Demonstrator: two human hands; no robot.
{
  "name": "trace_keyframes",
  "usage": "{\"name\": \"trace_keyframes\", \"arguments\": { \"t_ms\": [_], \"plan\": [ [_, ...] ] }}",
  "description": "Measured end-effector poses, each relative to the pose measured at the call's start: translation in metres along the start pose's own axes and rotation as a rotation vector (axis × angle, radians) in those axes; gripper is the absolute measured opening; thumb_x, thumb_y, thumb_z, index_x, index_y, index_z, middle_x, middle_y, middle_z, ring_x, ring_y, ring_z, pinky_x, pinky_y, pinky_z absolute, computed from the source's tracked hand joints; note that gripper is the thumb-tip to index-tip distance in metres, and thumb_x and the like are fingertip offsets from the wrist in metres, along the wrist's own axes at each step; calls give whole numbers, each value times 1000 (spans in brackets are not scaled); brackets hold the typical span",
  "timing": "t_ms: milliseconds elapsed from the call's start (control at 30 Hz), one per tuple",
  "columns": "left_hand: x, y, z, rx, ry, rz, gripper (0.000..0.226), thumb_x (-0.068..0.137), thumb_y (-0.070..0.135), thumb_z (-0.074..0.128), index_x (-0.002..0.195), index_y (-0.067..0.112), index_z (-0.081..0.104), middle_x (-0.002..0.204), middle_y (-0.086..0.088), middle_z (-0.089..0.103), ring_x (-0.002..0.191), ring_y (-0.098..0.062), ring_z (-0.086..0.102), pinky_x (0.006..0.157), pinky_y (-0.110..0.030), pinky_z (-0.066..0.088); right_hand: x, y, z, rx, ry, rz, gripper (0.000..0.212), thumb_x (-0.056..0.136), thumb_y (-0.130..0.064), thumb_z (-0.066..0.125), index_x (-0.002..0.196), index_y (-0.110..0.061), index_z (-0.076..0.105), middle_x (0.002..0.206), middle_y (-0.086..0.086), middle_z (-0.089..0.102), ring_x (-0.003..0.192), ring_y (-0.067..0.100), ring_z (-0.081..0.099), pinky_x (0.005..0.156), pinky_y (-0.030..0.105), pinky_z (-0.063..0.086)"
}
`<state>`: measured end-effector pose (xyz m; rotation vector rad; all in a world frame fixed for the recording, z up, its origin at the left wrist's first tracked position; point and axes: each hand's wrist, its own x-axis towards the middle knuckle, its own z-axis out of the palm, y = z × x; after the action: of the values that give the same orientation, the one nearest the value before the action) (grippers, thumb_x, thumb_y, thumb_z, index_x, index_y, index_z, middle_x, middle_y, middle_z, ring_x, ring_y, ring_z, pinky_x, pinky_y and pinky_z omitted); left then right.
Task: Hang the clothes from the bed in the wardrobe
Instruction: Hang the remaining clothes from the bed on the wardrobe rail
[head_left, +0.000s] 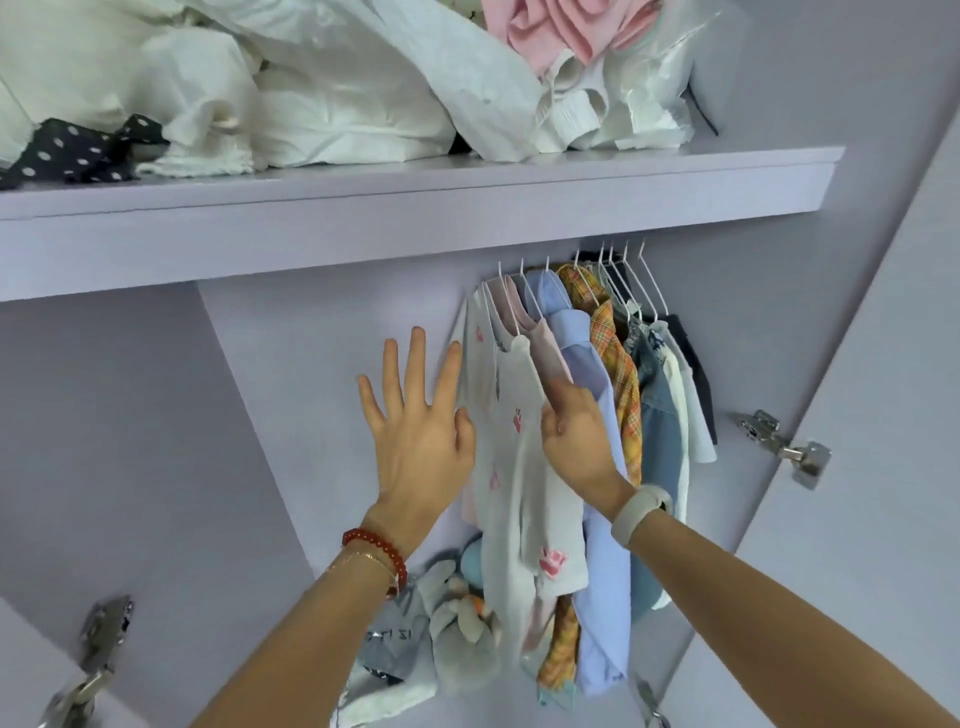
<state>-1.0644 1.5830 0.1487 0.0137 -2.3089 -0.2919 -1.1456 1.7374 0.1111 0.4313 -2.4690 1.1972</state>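
Left hand (415, 431) is spread flat, holding nothing; right hand (576, 431), at its 3 o'clock, presses fingers between hanging shirts (519, 441). Rough shoving could unhook a hanger (530, 296).

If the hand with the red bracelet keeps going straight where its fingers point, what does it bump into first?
Probably the wardrobe's back wall. The left hand points its open fingers up and inward, just beside the white printed shirt. Depth is hard to judge.
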Motion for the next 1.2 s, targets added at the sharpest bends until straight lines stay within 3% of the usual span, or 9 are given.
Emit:
{"name": "trace_keyframes", "arguments": {
  "t_ms": [67,200,300,433,533,633,733,1033,1200],
  "plan": [
    [-20,6,17,-44,-91,-11,60,84,12,55,140,15,37,151,-15,23,140,-38,15,108,-64,10,-32,11,-17,-102,46,-63,38,89,0,48,126,4,48,120,22,54,113,37,48,99,35,33],
    [-61,45,51,-117,-204,41,49,79,11,59,128,13,54,138,-15,47,130,-36,39,103,-64,20,-101,49,-62,-308,62,-25,40,86,0,53,126,5,50,128,23,52,120,40,47,101,49,38],
    [-100,96,75,-215,-304,152,41,76,9,63,117,10,62,126,-15,58,118,-34,53,97,-61,32,-169,86,-104,-430,94,148,40,86,-2,55,125,3,51,127,22,54,119,41,48,101,48,38],
    [-159,175,98,-397,-559,339,39,73,5,70,112,3,63,121,-18,59,114,-35,55,93,-55,42,-273,128,-166,-577,108,483,42,94,-17,43,136,-8,41,141,10,43,134,28,32,110,36,21],
    [-207,240,103,-479,-762,560,40,85,13,57,124,5,55,131,-14,52,128,-31,43,102,-48,35,-352,144,-213,-648,156,718,41,95,-20,41,135,-12,42,141,6,42,134,23,31,109,35,22],
    [-258,306,101,-555,-856,774,41,93,21,43,134,13,44,141,-3,42,137,-19,27,110,-35,22,-428,153,-257,-645,233,925,38,94,-18,40,131,-13,46,135,6,47,127,27,38,102,37,30],
    [-304,376,89,-657,-920,931,42,94,22,40,135,16,43,141,-1,40,134,-16,30,109,-30,22,-500,160,-298,-627,309,1103,37,95,-18,38,131,-11,46,134,7,48,124,28,39,101,36,33],
    [-425,579,59,-691,-1162,1165,42,95,26,40,137,18,41,145,-1,34,133,-20,31,108,-32,20,-671,185,-420,-413,658,1447,40,98,-21,33,136,-10,40,141,6,41,132,24,33,108,32,28],
    [-484,657,39,-666,-1213,1355,42,95,26,39,136,16,40,145,-1,36,132,-19,31,105,-35,27,-742,186,-458,-325,832,1612,41,98,-20,31,137,-9,38,142,9,40,132,25,34,107,31,27]
  ]
}}
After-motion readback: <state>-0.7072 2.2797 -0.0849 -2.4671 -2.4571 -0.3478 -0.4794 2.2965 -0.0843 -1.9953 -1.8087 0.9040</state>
